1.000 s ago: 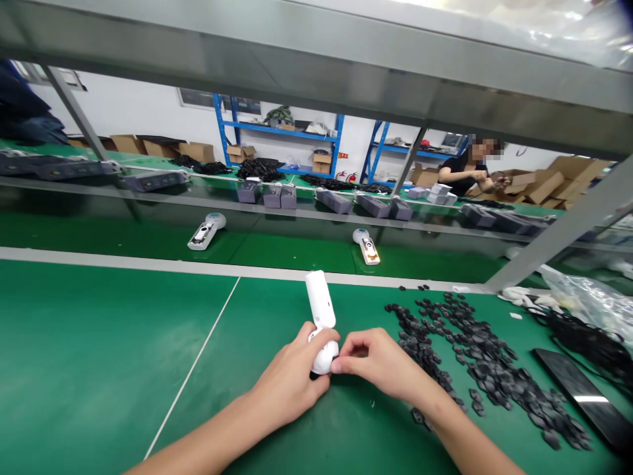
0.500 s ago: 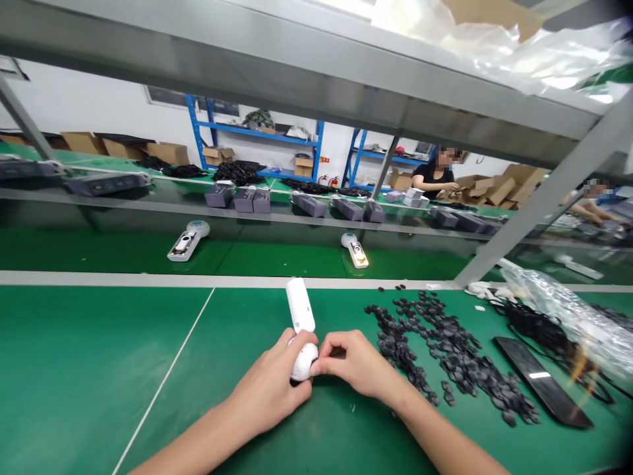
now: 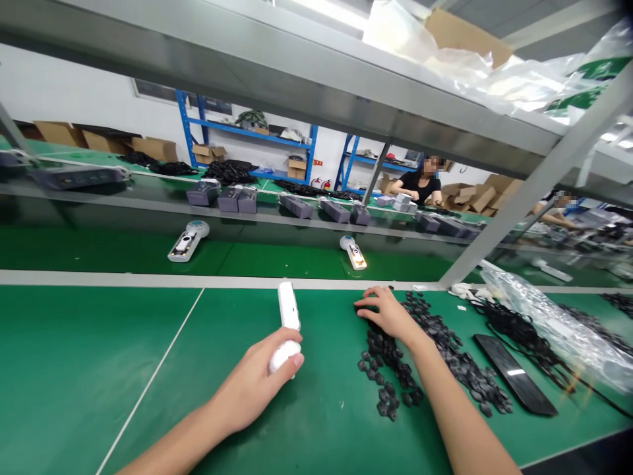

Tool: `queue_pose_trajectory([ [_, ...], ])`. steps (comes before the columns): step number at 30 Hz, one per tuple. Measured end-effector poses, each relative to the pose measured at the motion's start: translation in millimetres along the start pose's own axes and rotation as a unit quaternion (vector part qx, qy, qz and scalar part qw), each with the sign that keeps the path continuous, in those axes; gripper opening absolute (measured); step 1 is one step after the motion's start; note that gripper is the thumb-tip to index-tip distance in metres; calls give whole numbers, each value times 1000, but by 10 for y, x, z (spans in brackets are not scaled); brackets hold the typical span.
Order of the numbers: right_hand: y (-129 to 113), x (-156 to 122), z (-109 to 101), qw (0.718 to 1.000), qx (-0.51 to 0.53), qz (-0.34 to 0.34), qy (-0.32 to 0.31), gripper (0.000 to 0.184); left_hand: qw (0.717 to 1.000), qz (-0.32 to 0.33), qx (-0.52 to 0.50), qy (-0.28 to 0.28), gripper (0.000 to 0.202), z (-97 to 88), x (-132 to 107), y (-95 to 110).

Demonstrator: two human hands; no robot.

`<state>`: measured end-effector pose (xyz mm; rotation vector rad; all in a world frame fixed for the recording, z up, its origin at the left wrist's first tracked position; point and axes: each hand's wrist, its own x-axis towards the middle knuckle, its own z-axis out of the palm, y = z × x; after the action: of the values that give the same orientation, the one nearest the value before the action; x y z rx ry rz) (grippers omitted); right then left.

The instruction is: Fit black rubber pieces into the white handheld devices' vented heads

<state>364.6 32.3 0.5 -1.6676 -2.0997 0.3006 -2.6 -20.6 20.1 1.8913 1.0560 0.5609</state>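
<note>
My left hand (image 3: pixel 262 376) is wrapped round the rounded head of a white handheld device (image 3: pixel 289 307). The device's straight handle points away from me above the green bench top. To the right, my right hand (image 3: pixel 386 311) reaches over the left edge of a spread pile of small black rubber-like pieces (image 3: pixel 457 356). Its fingers are apart and slightly bent, with the tips down among the pieces. A dark piece shows by the fingertips, but I cannot see a grip on it.
Two similar white devices with exposed insides, a left one (image 3: pixel 188 241) and a right one (image 3: pixel 353 253), lie beyond the bench's edge strip. At right are a black slab (image 3: pixel 515 375), black cables (image 3: pixel 524 333) and plastic wrap (image 3: pixel 558 323). A slanted metal post (image 3: pixel 519 191) supports the overhead shelf. Co-workers sit beyond.
My right hand has left the white device and moved right and away from me to the black pieces. My left hand keeps its hold on the device. The camera view has shifted slightly.
</note>
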Motion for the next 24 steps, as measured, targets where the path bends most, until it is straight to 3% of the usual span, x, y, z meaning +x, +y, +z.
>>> queue_pose_trajectory([
  [5,-150,64,83,1000,10,-20,14,23,985,-7,-158,74,90,51,75,-136],
  [9,-365,82,200,997,70,-2,29,35,978,-7,-199,69,72,101,116,-225],
  [13,-817,-36,367,983,182,10,-15,44,984,14,-153,93,60,142,113,-240],
  [14,-958,-85,396,973,226,9,-33,42,987,23,-125,98,58,147,107,-231],
  [17,-1339,-229,444,910,402,31,-95,33,991,47,-50,112,43,145,77,-176],
  [19,-1498,-294,463,873,465,60,-137,32,992,58,-27,106,34,128,48,-119],
  [24,-1551,-325,519,841,496,119,-179,34,996,59,16,60,35,83,-14,22],
])
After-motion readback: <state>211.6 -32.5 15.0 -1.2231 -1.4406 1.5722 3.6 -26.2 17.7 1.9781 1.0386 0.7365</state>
